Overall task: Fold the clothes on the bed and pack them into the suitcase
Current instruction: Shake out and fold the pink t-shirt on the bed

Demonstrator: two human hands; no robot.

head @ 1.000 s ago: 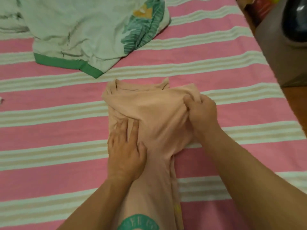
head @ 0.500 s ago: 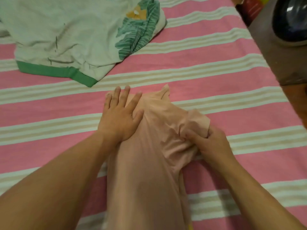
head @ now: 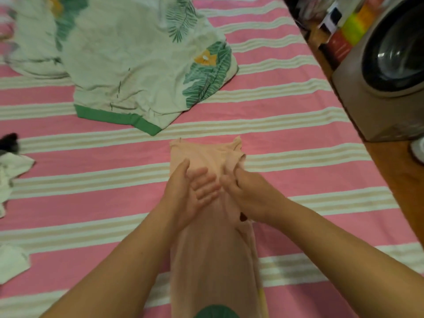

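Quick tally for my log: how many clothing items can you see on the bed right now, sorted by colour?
Peach: 1, the peach garment under both hands
Pale green with leaf print: 1, the leaf-print garment
White: 2, the white piece at the left edge and the white scrap below it
Dark: 1, the dark item, mostly cut off
Total: 5

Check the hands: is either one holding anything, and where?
Right hand grips the peach shirt at its right edge, below the neckline. Left hand lies flat on the shirt, holding nothing.
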